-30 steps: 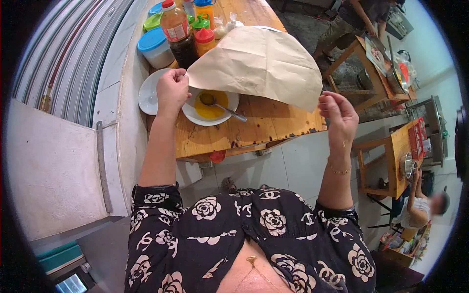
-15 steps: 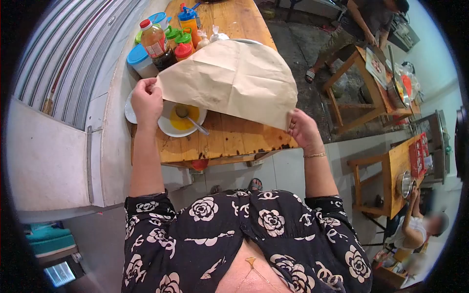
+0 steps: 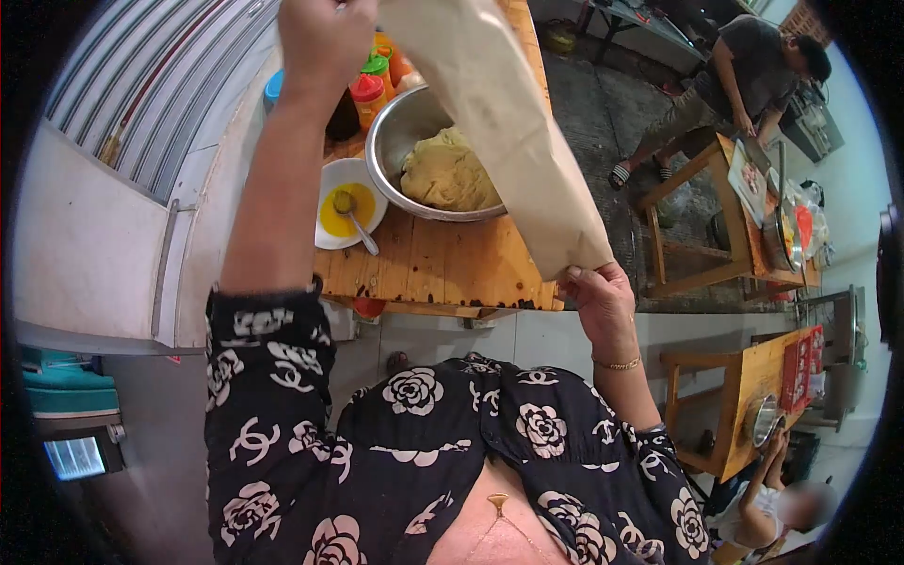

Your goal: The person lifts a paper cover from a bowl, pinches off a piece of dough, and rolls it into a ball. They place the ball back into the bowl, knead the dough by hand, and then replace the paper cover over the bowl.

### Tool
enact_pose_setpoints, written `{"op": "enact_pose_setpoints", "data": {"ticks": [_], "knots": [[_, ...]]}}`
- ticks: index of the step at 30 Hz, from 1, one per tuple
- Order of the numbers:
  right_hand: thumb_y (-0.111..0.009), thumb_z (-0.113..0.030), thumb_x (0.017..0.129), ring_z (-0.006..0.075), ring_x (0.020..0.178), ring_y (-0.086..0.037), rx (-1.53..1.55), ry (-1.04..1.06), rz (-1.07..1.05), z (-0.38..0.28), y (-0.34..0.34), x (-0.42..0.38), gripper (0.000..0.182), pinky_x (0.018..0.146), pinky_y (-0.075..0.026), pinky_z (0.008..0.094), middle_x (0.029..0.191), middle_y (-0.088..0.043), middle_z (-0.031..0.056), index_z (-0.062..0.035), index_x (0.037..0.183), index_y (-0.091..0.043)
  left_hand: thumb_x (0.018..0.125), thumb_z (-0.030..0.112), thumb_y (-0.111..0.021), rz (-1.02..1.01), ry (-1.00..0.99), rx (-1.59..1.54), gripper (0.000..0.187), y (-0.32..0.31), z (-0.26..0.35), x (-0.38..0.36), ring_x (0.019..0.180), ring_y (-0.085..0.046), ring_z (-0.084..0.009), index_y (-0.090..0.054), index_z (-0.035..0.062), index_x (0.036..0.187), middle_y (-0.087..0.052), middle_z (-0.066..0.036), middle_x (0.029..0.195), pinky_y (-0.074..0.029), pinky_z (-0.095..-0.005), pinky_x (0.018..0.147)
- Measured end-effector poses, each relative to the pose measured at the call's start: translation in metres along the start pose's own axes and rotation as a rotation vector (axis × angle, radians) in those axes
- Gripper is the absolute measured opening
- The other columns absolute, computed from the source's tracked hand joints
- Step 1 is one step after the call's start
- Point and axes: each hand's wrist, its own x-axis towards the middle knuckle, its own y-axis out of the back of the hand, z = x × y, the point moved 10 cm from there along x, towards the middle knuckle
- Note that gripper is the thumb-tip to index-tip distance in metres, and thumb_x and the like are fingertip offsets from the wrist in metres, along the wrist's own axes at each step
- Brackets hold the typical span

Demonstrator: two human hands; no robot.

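At upper centre, a brown paper sheet (image 3: 527, 141) slants over a metal bowl (image 3: 383, 165) of dough (image 3: 444, 174); the right hand (image 3: 605, 303) pinches its lower corner. The left hand (image 3: 325, 42), top left of centre, meets its upper end, fingertips cropped, grip unclear. Interlocked-C logos (image 3: 254, 441) mark the black shirt (image 3: 377, 504) below.

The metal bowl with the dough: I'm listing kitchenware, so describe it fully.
The metal bowl is round, shiny and steel-looking, with a slim rim. It stands upright on the wooden table beside the white bowl and holds a pale yellow doughy lump. The brown sheet hides its right side; no hand touches the visible part.
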Motion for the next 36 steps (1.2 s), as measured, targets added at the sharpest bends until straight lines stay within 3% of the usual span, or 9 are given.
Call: {"op": "enact_pose_setpoints", "data": {"ticks": [2, 7, 10, 11, 17, 26, 30, 33, 36], "knots": [[-0.066, 0.0, 0.08, 0.0154, 0.075, -0.063, 0.028, -0.002, -0.021, 0.001, -0.008, -0.007, 0.024, 0.065, -0.051, 0.0287, 0.092, -0.068, 0.0095, 0.0021, 0.104, -0.063, 0.078, 0.007, -0.059, 0.007, -0.003, -0.183, 0.023, -0.026, 0.0, 0.025, 0.083, -0.069, -0.0296, -0.069, 0.0021, 0.098, -0.072, -0.015, 0.096, -0.053, -0.0351, 0.076], [-0.062, -0.007, 0.089, 0.0174, 0.069, -0.062, 0.02, -0.308, -0.106, 0.041, -0.048, -0.016, 0.014, 0.058, -0.05, 0.0297, 0.084, -0.065, 0.0112, 0.0044, 0.097, -0.062, 0.081, 0.001, -0.054, -0.183, 0.051, 0.124, 0.022, -0.101, -0.078, 0.03, 0.076, -0.068, -0.023, -0.066, 0.0006, 0.099, -0.07, -0.014, 0.088, -0.053, -0.032, 0.066], [-0.063, -0.016, 0.092, 0.0173, 0.064, -0.061, 0.11, -0.48, -0.182, 0.066, -0.071, -0.01, 0.018, 0.057, -0.049, 0.0289, 0.085, -0.066, 0.0107, 0.0005, 0.099, -0.061, 0.08, 0.023, -0.063, -0.466, 0.16, 0.376, 0.045, -0.134, -0.141, 0.001, 0.091, -0.067, -0.0271, -0.061, -0.0012, 0.118, -0.068, -0.018, 0.104, -0.05, -0.0343, 0.085], [-0.062, -0.018, 0.093, 0.0173, 0.064, -0.061, 0.114, -0.491, -0.196, 0.069, -0.078, -0.008, 0.019, 0.057, -0.049, 0.0289, 0.086, -0.067, 0.0108, -0.0001, 0.099, -0.061, 0.074, 0.034, -0.067, -0.445, 0.126, 0.401, 0.055, -0.131, -0.143, -0.013, 0.101, -0.063, -0.0379, -0.061, -0.0004, 0.115, -0.065, -0.026, 0.109, -0.049, -0.0436, 0.09], [-0.058, -0.029, 0.096, 0.0161, 0.065, -0.061, 0.052, -0.618, -0.239, 0.097, -0.114, -0.01, 0.028, 0.058, -0.049, 0.0285, 0.093, -0.069, 0.012, -0.0019, 0.099, -0.062, 0.078, 0.031, -0.067, -0.43, 0.115, 0.338, 0.045, -0.072, -0.118, -0.074, 0.095, -0.065, -0.0358, -0.064, -0.0015, 0.109, -0.067, -0.024, 0.103, -0.051, -0.0413, 0.086], [-0.058, -0.037, 0.095, 0.0142, 0.068, -0.059, -0.018, -0.708, -0.46, 0.138, -0.19, -0.016, 0.039, 0.06, -0.049, 0.0274, 0.095, -0.068, 0.0114, 0.001, 0.105, -0.06, 0.086, 0.039, -0.067, -0.699, 0.638, 0.082, 0.043, -0.014, -0.122, -0.19, 0.084, -0.067, -0.0243, -0.066, -0.003, 0.096, -0.069, -0.015, 0.088, -0.052, -0.0354, 0.076], [-0.058, -0.036, 0.095, 0.014, 0.068, -0.059, 0.002, -0.718, -0.484, 0.153, -0.207, -0.014, 0.04, 0.06, -0.049, 0.0272, 0.094, -0.067, 0.0124, 0.0018, 0.107, -0.06, 0.087, 0.036, -0.067, -0.709, 0.801, 0.108, 0.045, -0.005, -0.132, -0.212, 0.076, -0.067, -0.0219, -0.061, -0.0046, 0.105, -0.068, -0.015, 0.085, -0.052, -0.033, 0.07], [-0.055, -0.03, 0.098, 0.0152, 0.068, -0.062, 0.025, -0.725, -0.48, 0.144, -0.214, -0.016, 0.035, 0.058, -0.048, 0.0265, 0.096, -0.068, 0.0126, -0.0001, 0.115, -0.056, 0.087, 0.028, -0.065, -0.742, 0.846, -0.176, 0.04, -0.019, -0.152, -0.223, 0.072, -0.066, -0.0212, -0.058, -0.0048, 0.108, -0.068, -0.016, 0.085, -0.052, -0.0319, 0.068], [-0.055, -0.027, 0.098, 0.0139, 0.07, -0.063, -0.078, -0.638, -0.552, 0.125, -0.202, -0.018, 0.04, 0.058, -0.048, 0.0251, 0.095, -0.068, 0.0126, 0.0017, 0.126, -0.051, 0.083, 0.021, -0.064, -0.572, 0.888, -0.31, 0.038, -0.022, -0.168, -0.221, 0.077, -0.066, -0.02, -0.057, -0.0054, 0.109, -0.068, -0.015, 0.089, -0.052, -0.0333, 0.071]]}}
